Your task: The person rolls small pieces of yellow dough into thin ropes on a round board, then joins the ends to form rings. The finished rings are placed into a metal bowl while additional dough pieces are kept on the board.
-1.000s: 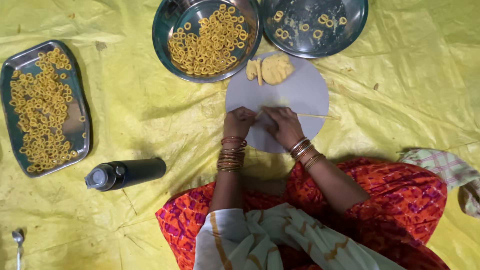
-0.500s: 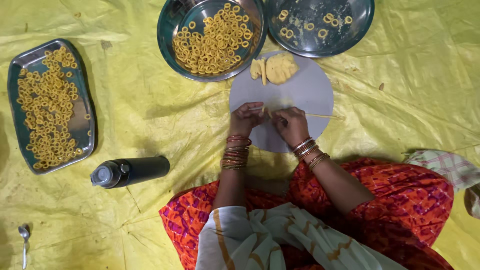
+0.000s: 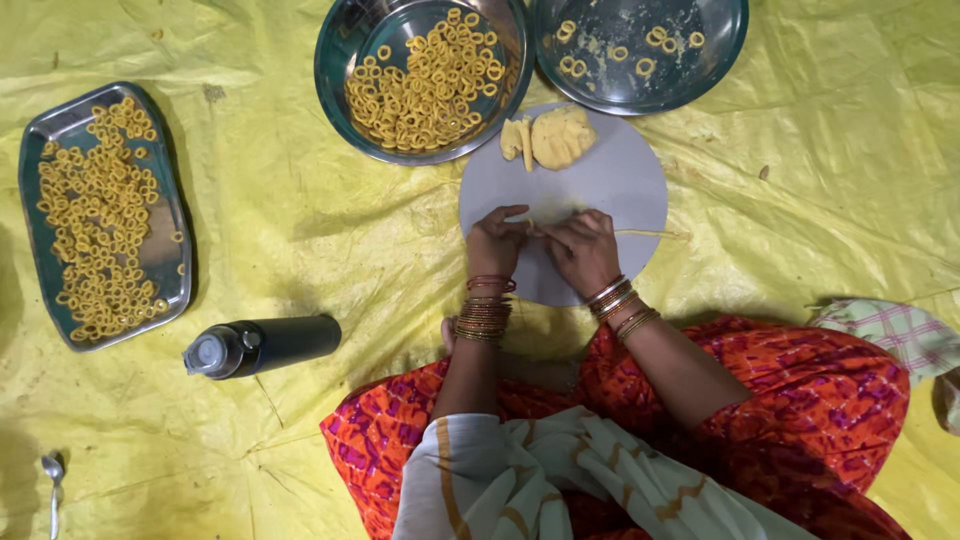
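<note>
Pale, soft dough rope (image 3: pixel 640 234) lies thin across the smooth round board (image 3: pixel 610 185), pinched between the left hand (image 3: pixel 497 240) and right hand (image 3: pixel 580 250), fingers curled shut on it. Just beyond them sits a lumpy dough ball (image 3: pixel 560 137). Both hands have stayed put.

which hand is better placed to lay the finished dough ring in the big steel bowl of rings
Probably left. The left hand sits on the grey round board nearer the steel bowl of yellow dough rings; the right hand lies on the thin dough strand side.
</note>
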